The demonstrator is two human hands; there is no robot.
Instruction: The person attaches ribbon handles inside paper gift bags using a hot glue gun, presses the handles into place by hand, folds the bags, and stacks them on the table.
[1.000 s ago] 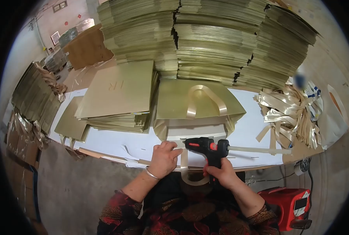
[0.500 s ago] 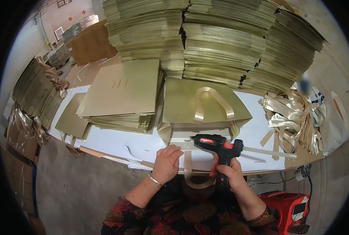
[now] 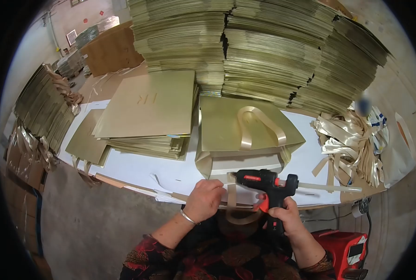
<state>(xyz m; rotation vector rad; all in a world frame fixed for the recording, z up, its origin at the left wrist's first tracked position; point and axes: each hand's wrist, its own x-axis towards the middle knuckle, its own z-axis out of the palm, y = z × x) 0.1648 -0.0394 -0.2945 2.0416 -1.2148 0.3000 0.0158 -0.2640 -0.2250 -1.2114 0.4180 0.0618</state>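
Observation:
A gold paper bag [image 3: 245,126] lies on its side, its pale open mouth facing me. One loop of satin ribbon [image 3: 246,133] lies on its upper panel. Another ribbon loop [image 3: 232,198] hangs from the near edge of the mouth, over the table edge. My right hand [image 3: 286,215] grips a black and red glue gun [image 3: 268,184], a clear glue stick poking out of its back. The nozzle is close above the near ribbon's end. My left hand [image 3: 209,198], wearing a silver bangle, is closed at the bag's near edge with its fingertips partly hidden.
Flat gold bags [image 3: 145,107] are piled to the left of the open one. Tall stacks of them [image 3: 268,51] rise behind. Loose ribbons [image 3: 348,140] lie in a heap at the right. A red machine [image 3: 341,252] stands below the table at the right.
The glue gun has shifted slightly right and down, its nozzle now close to the near ribbon's end. My left hand has moved right and its fingers have curled in at the bag's edge.

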